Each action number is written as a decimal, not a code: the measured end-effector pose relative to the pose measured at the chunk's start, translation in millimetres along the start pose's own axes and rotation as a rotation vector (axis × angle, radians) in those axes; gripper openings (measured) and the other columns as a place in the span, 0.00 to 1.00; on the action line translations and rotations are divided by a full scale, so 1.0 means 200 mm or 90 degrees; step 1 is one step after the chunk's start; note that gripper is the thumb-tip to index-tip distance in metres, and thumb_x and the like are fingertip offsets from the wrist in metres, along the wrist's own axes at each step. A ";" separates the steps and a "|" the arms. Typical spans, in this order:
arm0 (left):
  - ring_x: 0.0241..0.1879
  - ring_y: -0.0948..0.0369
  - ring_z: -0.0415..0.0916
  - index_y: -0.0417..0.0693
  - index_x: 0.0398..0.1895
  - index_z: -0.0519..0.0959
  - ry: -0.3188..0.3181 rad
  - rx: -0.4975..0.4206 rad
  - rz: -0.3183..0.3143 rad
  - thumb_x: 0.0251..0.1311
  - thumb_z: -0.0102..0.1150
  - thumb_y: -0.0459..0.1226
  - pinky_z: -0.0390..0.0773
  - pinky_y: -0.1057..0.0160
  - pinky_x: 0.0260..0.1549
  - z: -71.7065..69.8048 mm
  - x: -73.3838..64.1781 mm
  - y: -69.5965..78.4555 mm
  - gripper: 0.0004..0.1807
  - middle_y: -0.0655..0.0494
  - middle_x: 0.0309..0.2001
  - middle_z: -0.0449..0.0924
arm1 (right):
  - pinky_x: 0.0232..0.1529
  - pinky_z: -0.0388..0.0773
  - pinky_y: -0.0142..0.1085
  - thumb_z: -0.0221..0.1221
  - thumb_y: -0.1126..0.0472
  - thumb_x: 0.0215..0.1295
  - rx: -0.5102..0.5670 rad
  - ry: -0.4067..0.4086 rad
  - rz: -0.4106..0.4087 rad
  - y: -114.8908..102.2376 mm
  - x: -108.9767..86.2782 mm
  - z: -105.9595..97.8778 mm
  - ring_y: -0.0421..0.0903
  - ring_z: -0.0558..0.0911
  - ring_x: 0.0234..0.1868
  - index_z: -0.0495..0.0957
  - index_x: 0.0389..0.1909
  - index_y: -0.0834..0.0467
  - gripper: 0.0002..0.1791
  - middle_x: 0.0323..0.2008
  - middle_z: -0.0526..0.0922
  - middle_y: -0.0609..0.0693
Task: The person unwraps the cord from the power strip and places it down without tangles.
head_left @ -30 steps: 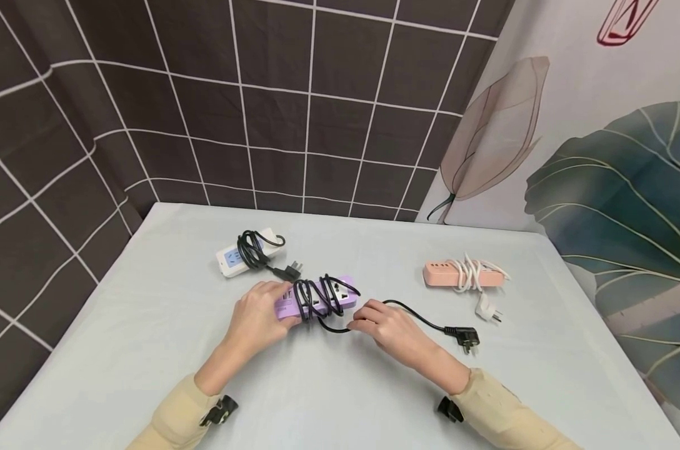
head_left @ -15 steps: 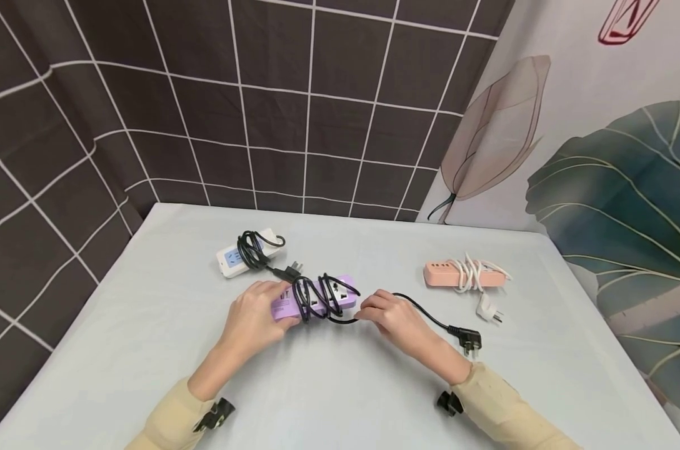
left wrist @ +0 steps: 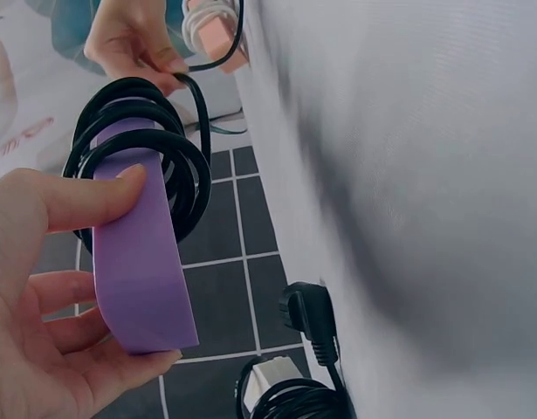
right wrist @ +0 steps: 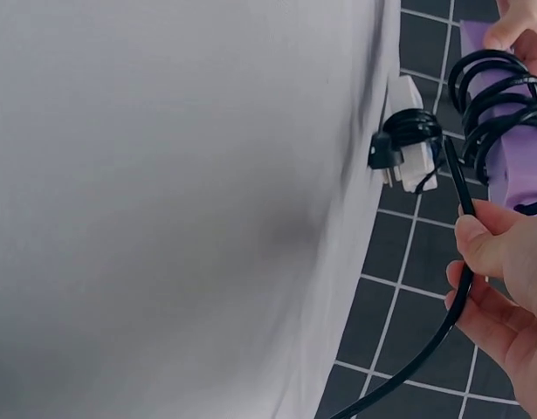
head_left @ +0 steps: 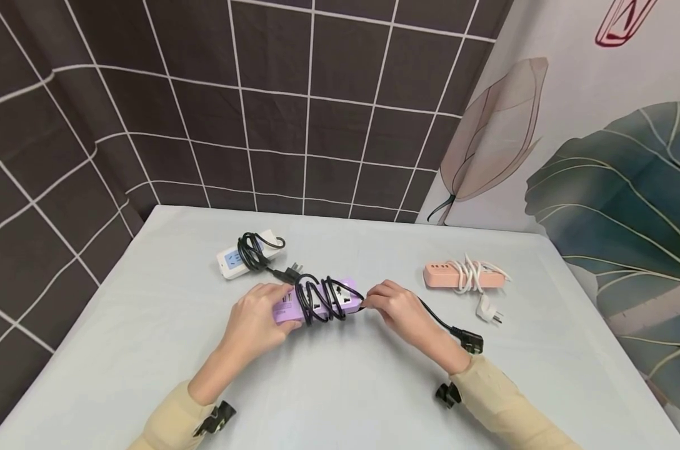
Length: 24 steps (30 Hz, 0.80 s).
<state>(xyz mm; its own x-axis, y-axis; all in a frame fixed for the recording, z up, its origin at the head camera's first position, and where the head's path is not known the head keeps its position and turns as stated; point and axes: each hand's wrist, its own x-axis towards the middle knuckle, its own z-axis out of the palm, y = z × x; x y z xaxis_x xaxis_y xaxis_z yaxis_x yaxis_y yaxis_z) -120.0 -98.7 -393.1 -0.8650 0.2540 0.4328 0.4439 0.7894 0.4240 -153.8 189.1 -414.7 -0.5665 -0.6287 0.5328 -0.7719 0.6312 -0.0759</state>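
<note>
A purple power strip (head_left: 285,306) with black cord looped several times round it is held at its left end by my left hand (head_left: 255,319). In the left wrist view the thumb (left wrist: 120,194) lies along one side and the fingers curl round the other. My right hand (head_left: 399,309), beside the strip's right end, pinches the black cord (right wrist: 451,319) between thumb and fingers. From there the cord runs right to its black plug (head_left: 468,339), near my right forearm.
Behind the purple strip lies a white power strip (head_left: 231,262) with a black coiled cord and plug (head_left: 291,273). At the right rests a pink power strip (head_left: 442,275) wrapped in white cord, its white plug (head_left: 487,309) in front. All lie on a pale tabletop (head_left: 340,387).
My right hand, with the cord, has moved slightly right and up towards the strip's right end. The loose cord below the strip has been drawn in. My left hand keeps its hold.
</note>
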 end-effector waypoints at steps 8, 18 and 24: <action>0.46 0.49 0.80 0.37 0.51 0.80 -0.010 0.000 -0.001 0.31 0.80 0.43 0.80 0.51 0.43 0.02 0.00 0.01 0.37 0.43 0.47 0.83 | 0.37 0.81 0.33 0.66 0.78 0.45 -0.020 0.010 0.016 0.03 0.01 0.00 0.45 0.81 0.37 0.85 0.30 0.57 0.15 0.33 0.85 0.48; 0.45 0.49 0.80 0.36 0.50 0.80 -0.018 -0.008 0.010 0.31 0.80 0.42 0.81 0.51 0.42 0.03 -0.01 0.03 0.37 0.42 0.47 0.83 | 0.38 0.81 0.36 0.65 0.78 0.48 -0.023 0.002 0.053 0.06 0.04 -0.01 0.45 0.81 0.38 0.85 0.32 0.56 0.15 0.34 0.85 0.48; 0.44 0.49 0.80 0.36 0.48 0.81 -0.020 -0.005 0.024 0.30 0.80 0.42 0.81 0.51 0.41 0.04 -0.02 0.04 0.36 0.42 0.46 0.84 | 0.37 0.81 0.37 0.65 0.76 0.50 -0.028 0.017 0.077 0.07 0.05 0.00 0.46 0.81 0.37 0.85 0.32 0.56 0.12 0.34 0.85 0.49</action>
<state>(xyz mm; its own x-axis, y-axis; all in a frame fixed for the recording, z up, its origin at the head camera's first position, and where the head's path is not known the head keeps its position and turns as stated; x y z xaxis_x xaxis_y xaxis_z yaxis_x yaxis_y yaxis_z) -116.1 -88.9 -398.3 -0.8548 0.3005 0.4231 0.4775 0.7748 0.4144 -169.5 192.4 -410.0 -0.6460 -0.5348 0.5447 -0.6847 0.7213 -0.1040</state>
